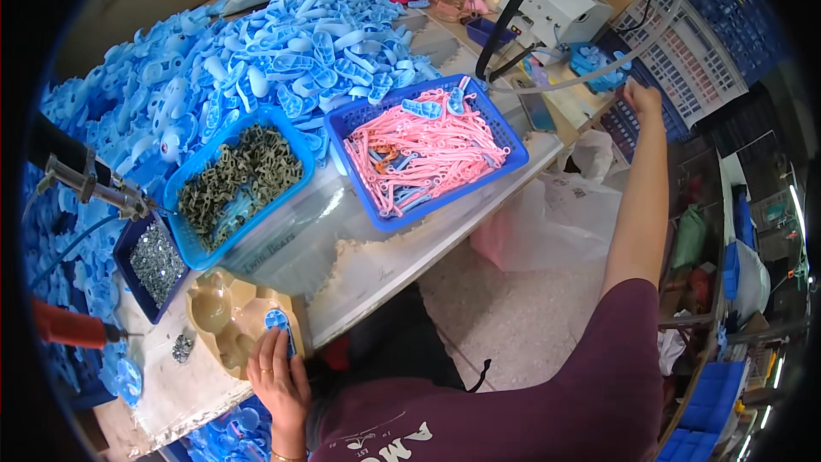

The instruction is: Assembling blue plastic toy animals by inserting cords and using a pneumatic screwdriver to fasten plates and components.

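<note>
My left hand (278, 372) is at the tan moulded fixture (214, 298) near the table's front edge. Its fingers hold a small blue plastic part (276, 320) lying in a hollow there, and cover some of it. Far to the right, my right arm is stretched out, and my right hand (643, 101) is closed beside a small blue basket (586, 84) with blue pieces in it. Whatever its fingers hold, if anything, is too small to make out. A red screwdriver-like tool (73, 325) points in from the left, near the fixture.
Behind the fixture stand a dark tray of small screws (156, 262), a light-blue tray of dark metal clips (242, 181) and a blue basket of pink plastic sticks (428, 150). Blue shells (282, 60) are heaped behind. A black stand (513, 8) rises near a white control box (556, 7).
</note>
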Available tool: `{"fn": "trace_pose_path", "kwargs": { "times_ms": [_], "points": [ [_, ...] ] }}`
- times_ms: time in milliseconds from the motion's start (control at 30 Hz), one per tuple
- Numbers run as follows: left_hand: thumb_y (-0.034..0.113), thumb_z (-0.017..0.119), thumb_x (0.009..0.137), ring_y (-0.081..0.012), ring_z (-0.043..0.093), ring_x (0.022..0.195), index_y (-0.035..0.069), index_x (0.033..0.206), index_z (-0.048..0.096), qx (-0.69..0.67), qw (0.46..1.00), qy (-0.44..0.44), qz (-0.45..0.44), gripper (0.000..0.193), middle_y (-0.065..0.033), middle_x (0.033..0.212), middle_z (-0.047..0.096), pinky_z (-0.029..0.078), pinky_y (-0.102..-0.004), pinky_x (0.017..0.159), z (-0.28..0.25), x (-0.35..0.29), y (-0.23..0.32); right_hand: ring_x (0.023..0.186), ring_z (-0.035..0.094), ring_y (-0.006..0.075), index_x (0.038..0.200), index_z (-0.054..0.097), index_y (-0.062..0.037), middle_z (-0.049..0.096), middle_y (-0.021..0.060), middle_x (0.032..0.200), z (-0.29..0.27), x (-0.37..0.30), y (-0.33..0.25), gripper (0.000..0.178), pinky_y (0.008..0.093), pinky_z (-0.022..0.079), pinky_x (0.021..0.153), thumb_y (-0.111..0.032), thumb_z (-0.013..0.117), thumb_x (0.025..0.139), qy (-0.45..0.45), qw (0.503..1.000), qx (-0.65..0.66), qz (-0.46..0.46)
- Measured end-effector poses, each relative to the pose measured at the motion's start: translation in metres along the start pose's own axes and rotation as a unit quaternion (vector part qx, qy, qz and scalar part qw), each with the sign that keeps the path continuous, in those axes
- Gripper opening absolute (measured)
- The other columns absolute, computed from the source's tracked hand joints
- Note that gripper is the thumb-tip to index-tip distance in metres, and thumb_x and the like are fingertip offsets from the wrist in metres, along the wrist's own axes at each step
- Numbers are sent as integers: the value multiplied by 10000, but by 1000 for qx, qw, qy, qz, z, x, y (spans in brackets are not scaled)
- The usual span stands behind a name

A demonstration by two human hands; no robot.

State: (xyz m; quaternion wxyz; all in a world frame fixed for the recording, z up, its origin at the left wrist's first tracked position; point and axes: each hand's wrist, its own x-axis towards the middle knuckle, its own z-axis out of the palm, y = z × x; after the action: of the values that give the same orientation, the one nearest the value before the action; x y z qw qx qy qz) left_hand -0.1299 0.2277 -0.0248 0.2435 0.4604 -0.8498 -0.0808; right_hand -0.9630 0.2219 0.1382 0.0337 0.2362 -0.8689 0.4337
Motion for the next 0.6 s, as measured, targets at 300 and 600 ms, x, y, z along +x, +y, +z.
{"fn": "trace_pose_path", "kwargs": {
  "times_ms": [300, 600],
  "points": [
    [78, 673, 841, -324, 576, 1184, 19, 1260, 624, 13, 1000, 2, 2, 426, -130, 1306, 609, 441, -439, 977, -10, 4, 5, 662, 664, 91, 972, 704, -60, 679, 17, 762, 92, -222, -143, 245, 218, 522, 604, -295, 636, 969, -529, 846, -61, -17],
    [90, 662, 863, -317, 582, 1173, 38, 1277, 618, -10, 1000, 10, -7, 419, -125, 1311, 612, 445, -425, 938, -8, 4, 3, 806, 679, 237, 1021, 682, -42, 667, 113, 851, 275, -331, -256, 234, 364, 531, 719, -243, 702, 902, -374, 800, 41, -468]
  ]
}}
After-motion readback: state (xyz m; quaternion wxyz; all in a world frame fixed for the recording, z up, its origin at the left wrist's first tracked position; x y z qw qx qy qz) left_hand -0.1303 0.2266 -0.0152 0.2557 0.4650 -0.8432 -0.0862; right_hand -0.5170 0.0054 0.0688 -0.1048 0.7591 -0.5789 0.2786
